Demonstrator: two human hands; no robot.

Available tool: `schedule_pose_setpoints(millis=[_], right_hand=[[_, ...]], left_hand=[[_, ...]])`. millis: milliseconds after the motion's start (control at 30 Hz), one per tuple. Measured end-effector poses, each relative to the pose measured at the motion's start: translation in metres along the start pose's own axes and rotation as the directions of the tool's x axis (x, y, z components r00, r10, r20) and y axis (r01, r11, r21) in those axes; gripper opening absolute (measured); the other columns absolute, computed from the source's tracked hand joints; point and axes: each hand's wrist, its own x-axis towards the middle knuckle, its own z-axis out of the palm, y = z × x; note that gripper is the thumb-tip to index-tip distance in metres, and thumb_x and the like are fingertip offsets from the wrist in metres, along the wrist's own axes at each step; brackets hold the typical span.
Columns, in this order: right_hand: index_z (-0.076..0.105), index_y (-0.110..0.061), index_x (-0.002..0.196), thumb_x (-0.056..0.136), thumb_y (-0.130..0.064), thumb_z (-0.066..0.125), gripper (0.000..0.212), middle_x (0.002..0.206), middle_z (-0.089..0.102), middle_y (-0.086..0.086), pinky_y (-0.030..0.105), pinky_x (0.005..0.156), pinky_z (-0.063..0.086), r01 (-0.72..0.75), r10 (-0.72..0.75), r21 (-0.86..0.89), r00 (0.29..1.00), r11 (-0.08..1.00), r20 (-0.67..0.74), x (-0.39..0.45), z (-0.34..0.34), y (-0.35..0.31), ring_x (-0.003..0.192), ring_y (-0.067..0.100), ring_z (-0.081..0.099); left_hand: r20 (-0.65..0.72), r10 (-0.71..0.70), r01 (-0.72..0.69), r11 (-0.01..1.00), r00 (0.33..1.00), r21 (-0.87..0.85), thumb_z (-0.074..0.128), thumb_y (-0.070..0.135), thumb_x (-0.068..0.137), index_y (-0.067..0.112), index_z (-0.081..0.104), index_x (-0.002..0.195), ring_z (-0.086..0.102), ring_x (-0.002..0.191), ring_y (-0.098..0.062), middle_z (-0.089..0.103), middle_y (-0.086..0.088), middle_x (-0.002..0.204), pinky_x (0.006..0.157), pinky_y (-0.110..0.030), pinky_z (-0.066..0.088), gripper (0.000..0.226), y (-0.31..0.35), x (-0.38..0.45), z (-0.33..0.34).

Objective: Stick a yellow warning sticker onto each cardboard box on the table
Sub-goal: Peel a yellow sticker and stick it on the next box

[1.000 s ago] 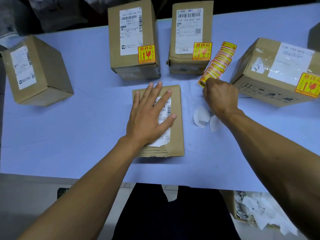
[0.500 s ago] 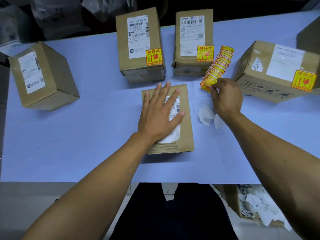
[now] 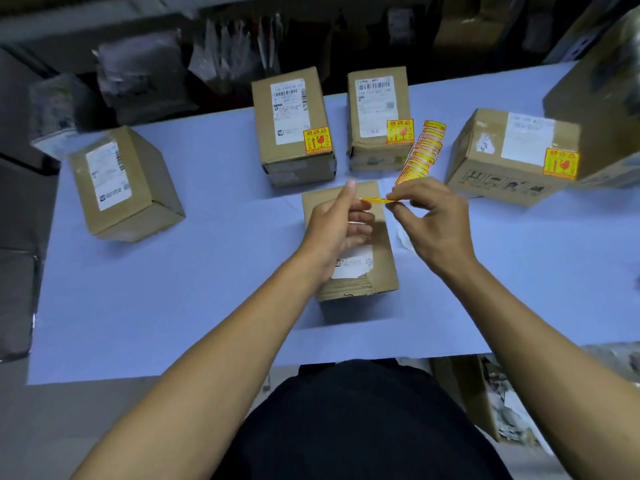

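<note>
A flat cardboard box [image 3: 384,268] with a white label lies in front of me, no yellow sticker visible on it. Above it both hands hold one yellow warning sticker [image 3: 375,201]: my right hand [image 3: 429,223] pinches its right end, and my left hand [image 3: 337,226] has fingers at its left end. A fanned stack of yellow stickers [image 3: 420,152] lies behind. Three boxes carry a yellow sticker: back centre [image 3: 291,126], back right of centre [image 3: 377,116], and far right [image 3: 509,157]. The box at left [image 3: 121,181] shows none.
White backing scraps [image 3: 403,237] lie right of the near box, partly hidden by my right hand. A large box [image 3: 602,91] stands at the right edge. Dark bags and parcels crowd behind the blue table [image 3: 173,306]. A carton with paper scraps [image 3: 485,393] stands on the floor.
My right hand lifted a sticker off the fanned stack and brought it over the near box. My left hand rose off that box and met the sticker.
</note>
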Motion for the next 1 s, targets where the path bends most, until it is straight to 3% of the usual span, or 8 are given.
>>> schedule_pose_setpoints(millis=[233,333,400,467,567,767,900,1000], right_hand=[[0.077,-0.01,0.102,0.083,-0.001,0.072,0.021,0.103,0.071,0.004,0.028,0.087,0.048,0.226,-0.227,-0.153,0.974,0.962,0.015,-0.019,-0.001,-0.032,0.1,0.023,0.064],[0.069,-0.014,0.116,0.088,-0.002,0.067,0.03,0.1,0.069,-0.004,0.022,0.075,0.056,-0.202,0.191,0.278,0.979,0.939,0.069,-0.024,-0.003,-0.05,0.094,0.01,0.066],[0.069,-0.015,0.109,0.094,-0.008,0.06,0.019,0.087,0.071,-0.001,0.026,0.069,0.059,-0.523,0.415,0.62,0.85,0.586,0.324,-0.025,-0.004,-0.063,0.082,0.013,0.069],[0.072,-0.017,0.096,0.098,-0.014,0.056,0.016,0.078,0.072,0.003,0.028,0.065,0.06,-0.603,0.401,0.664,0.795,0.442,0.455,-0.027,-0.003,-0.072,0.073,0.017,0.069],[0.072,-0.02,0.078,0.095,-0.013,0.062,0.021,0.073,0.072,0.006,0.025,0.059,0.06,-0.592,0.382,0.644,0.805,0.484,0.453,-0.03,0.002,-0.085,0.066,0.014,0.068],[0.065,-0.007,0.088,0.094,-0.008,0.063,0.007,0.067,0.068,0.004,0.024,0.06,0.058,-0.545,0.335,0.599,0.836,0.587,0.434,-0.033,0.008,-0.095,0.064,0.014,0.066],[0.071,-0.012,0.079,0.095,-0.011,0.06,0.019,0.074,0.072,0.009,0.025,0.059,0.059,-0.623,0.332,0.678,0.782,0.39,0.527,-0.029,-0.001,-0.099,0.067,0.018,0.072],[0.073,-0.014,0.076,0.092,-0.011,0.062,0.02,0.075,0.072,0.009,0.026,0.058,0.059,-0.624,0.301,0.673,0.781,0.397,0.547,-0.027,-0.007,-0.1,0.071,0.021,0.073]], left_hand=[[0.11,-0.019,0.048,0.964,0.994,-0.261,0.061,0.007,0.095,0.008,0.064,0.08,0.063,0.055,-0.012,0.065,-0.002,0.062,0.053,-0.023,0.054,0.015,0.009,-0.024,-0.023],[0.108,0.044,-0.014,0.962,0.993,-0.271,0.059,0.006,0.095,0.009,0.062,0.083,0.065,0.055,-0.012,0.069,-0.002,0.064,0.053,-0.022,0.055,0.013,0.017,-0.033,-0.034],[0.121,0.086,-0.051,0.963,0.989,-0.266,0.058,0.004,0.095,0.01,0.061,0.083,0.066,0.055,-0.012,0.069,-0.003,0.066,0.053,-0.022,0.055,0.014,0.021,-0.04,-0.041],[0.132,0.114,-0.081,0.97,0.985,-0.231,0.057,0.004,0.095,0.011,0.061,0.082,0.066,0.057,-0.012,0.071,-0.005,0.07,0.054,-0.022,0.055,0.016,0.022,-0.045,-0.046],[0.145,0.138,-0.111,0.977,0.98,-0.184,0.058,0.006,0.095,0.012,0.062,0.084,0.067,0.063,-0.015,0.073,-0.006,0.077,0.056,-0.023,0.055,0.013,0.021,-0.052,-0.051],[0.206,0.18,-0.145,0.974,0.962,-0.173,0.068,0.011,0.09,0.016,0.066,0.087,0.061,0.058,-0.013,0.067,-0.003,0.073,0.051,-0.021,0.049,0.006,0.025,-0.062,-0.053],[0.161,0.2,-0.158,0.958,0.967,-0.24,0.065,0.007,0.092,0.014,0.067,0.085,0.059,0.057,-0.01,0.067,-0.003,0.07,0.051,-0.02,0.049,0.01,0.032,-0.064,-0.057],[0.16,0.213,-0.166,0.95,0.964,-0.263,0.062,0.006,0.093,0.013,0.064,0.087,0.058,0.054,-0.008,0.066,0.0,0.066,0.049,-0.02,0.05,0.01,0.038,-0.065,-0.061]])
